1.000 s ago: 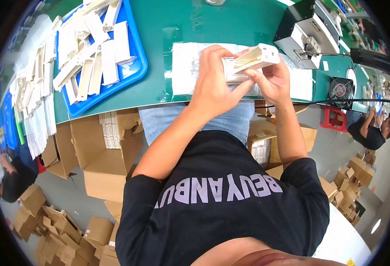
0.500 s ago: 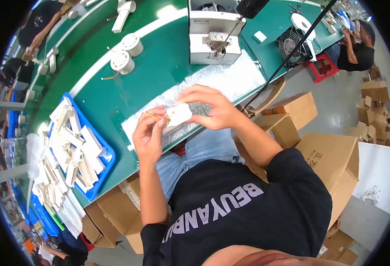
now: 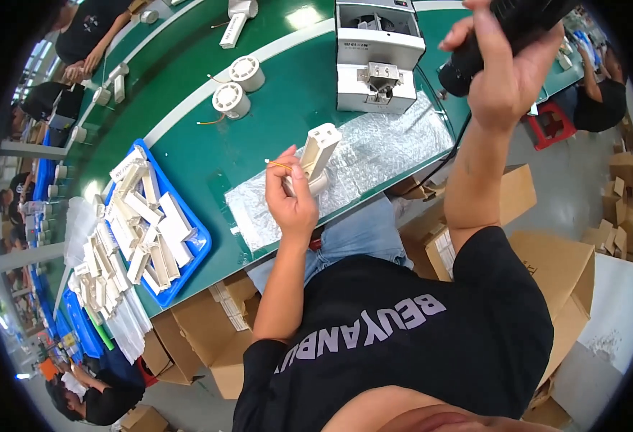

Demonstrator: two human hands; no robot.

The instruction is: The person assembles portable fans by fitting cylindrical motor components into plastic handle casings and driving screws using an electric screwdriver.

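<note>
Left hand [image 3: 292,198] grips a cream plastic housing [image 3: 318,153] upright over the tabletop's [image 3: 273,115] near edge, presenting it to the black power screwdriver [image 3: 507,32] clenched in the raised right hand [image 3: 507,75].

left hand [image 3: 292,204] gripping cream part [image 3: 318,153] (upright), right hand [image 3: 507,68] raising black tool [image 3: 500,32]

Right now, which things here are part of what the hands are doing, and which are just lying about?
In use:
left hand holding cream plastic part
right hand gripping black power tool
bubble-wrap mat

Lying about:
blue tray of cream parts
two white round pieces
white machine
cardboard boxes
</note>
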